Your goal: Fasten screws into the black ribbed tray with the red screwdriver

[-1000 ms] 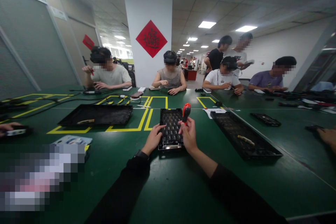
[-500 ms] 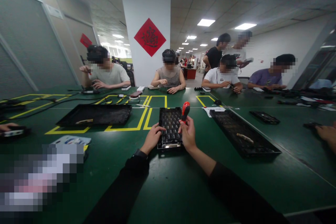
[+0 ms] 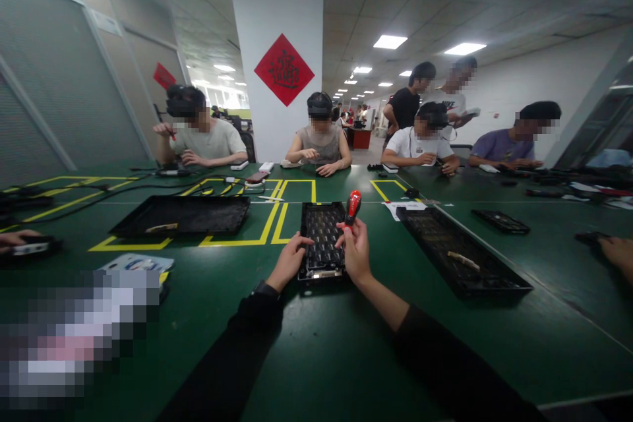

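Observation:
A black rectangular casing with rows of small shiny parts lies on the green table in front of me. My left hand rests against its left edge, fingers stretched over the rim and apart. On the right, my right hand is closed around a screwdriver with a red and black handle, its handle end pointing up. The screwdriver's tip is hidden by my fingers. Near the casing's front end sits a pale metallic strip.
Black trays stand at left and right, each with a light strip inside. A black panel lies farther right. Cables run across the left side. Several people sit opposite; others' hands show at both side edges.
The view has shifted slightly. My right hand still holds the screwdriver over the casing, its handle leaning a little differently; my left hand has stayed at the casing's edge.

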`<state>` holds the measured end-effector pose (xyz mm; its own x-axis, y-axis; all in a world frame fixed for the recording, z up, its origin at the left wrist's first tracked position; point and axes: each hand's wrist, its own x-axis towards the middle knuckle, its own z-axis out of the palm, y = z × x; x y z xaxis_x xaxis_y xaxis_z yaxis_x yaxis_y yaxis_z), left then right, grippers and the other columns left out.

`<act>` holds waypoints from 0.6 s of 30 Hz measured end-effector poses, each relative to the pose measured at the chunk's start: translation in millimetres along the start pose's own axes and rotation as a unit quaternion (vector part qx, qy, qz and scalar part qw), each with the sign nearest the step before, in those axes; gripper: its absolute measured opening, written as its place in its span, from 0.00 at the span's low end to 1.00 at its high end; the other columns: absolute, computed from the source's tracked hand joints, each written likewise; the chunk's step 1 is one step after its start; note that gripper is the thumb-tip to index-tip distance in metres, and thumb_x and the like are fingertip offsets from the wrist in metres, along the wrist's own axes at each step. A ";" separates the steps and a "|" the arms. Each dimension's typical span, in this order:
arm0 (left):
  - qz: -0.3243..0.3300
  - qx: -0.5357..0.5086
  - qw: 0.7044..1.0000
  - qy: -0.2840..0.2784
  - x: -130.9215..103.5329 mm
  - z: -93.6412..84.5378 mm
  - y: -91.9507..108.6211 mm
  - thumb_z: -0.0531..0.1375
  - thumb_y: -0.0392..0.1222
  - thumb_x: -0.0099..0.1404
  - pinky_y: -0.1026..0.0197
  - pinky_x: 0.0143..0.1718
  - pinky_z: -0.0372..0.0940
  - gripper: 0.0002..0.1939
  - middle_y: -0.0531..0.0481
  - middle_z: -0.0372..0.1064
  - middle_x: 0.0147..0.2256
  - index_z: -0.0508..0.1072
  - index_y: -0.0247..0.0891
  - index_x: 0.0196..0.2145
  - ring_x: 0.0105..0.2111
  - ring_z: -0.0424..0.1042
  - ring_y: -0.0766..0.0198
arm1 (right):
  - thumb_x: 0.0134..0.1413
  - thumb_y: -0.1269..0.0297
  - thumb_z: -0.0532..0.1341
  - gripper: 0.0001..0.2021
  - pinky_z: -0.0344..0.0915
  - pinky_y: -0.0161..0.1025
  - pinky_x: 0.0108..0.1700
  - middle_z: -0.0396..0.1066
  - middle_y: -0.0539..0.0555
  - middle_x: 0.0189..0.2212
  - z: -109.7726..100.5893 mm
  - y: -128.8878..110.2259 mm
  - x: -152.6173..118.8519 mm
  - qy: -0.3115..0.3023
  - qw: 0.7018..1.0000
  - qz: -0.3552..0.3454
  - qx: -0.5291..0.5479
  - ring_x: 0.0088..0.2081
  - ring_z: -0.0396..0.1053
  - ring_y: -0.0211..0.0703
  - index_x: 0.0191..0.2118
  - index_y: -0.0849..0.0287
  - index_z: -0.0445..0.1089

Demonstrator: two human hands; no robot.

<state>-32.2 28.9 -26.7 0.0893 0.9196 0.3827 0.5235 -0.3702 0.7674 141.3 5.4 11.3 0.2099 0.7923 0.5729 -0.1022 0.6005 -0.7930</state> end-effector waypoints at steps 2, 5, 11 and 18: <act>-0.018 0.026 0.999 0.026 -3.1 1.2 9.4 0.55 0.37 0.57 0.47 0.59 0.46 0.15 0.44 0.59 0.55 0.71 0.38 0.42 0.61 0.47 0.53 | 0.59 0.62 0.51 0.15 0.62 0.32 0.26 0.67 0.54 0.41 0.1 -0.6 -0.5 -0.004 1.000 -0.002 -0.001 0.21 0.62 0.28 0.51 0.56 0.56; 0.064 0.082 0.994 0.037 -10.9 3.2 31.5 0.58 0.42 0.57 0.49 0.58 0.48 0.14 0.45 0.57 0.56 0.72 0.40 0.41 0.59 0.52 0.53 | 0.58 0.62 0.52 0.15 0.63 0.32 0.27 0.67 0.54 0.41 0.5 -0.9 -1.2 -0.011 1.000 -0.004 -0.001 0.21 0.62 0.28 0.51 0.56 0.56; 0.129 0.087 0.985 -0.076 -18.9 9.7 53.4 0.56 0.41 0.59 0.57 0.49 0.59 0.10 0.49 0.73 0.38 0.74 0.41 0.37 0.41 0.69 0.61 | 0.58 0.61 0.52 0.15 0.63 0.32 0.27 0.67 0.54 0.41 0.2 -0.5 -1.3 -0.005 1.000 -0.003 -0.001 0.21 0.62 0.28 0.51 0.56 0.56; 0.102 0.116 0.984 -0.084 -16.2 11.9 45.0 0.53 0.37 0.59 0.63 0.42 0.61 0.11 0.50 0.74 0.35 0.75 0.41 0.35 0.36 0.70 0.63 | 0.53 0.62 0.57 0.18 0.64 0.32 0.28 0.63 0.54 0.44 -0.2 -1.3 -1.5 0.008 1.000 0.000 -0.003 0.25 0.63 0.29 0.50 0.55 0.58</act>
<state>-0.1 -1.1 -4.5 0.3422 0.8450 0.4109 0.6569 -0.5279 0.5383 141.4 3.4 11.4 0.2252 0.7908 0.5692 -0.0971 0.5995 -0.7945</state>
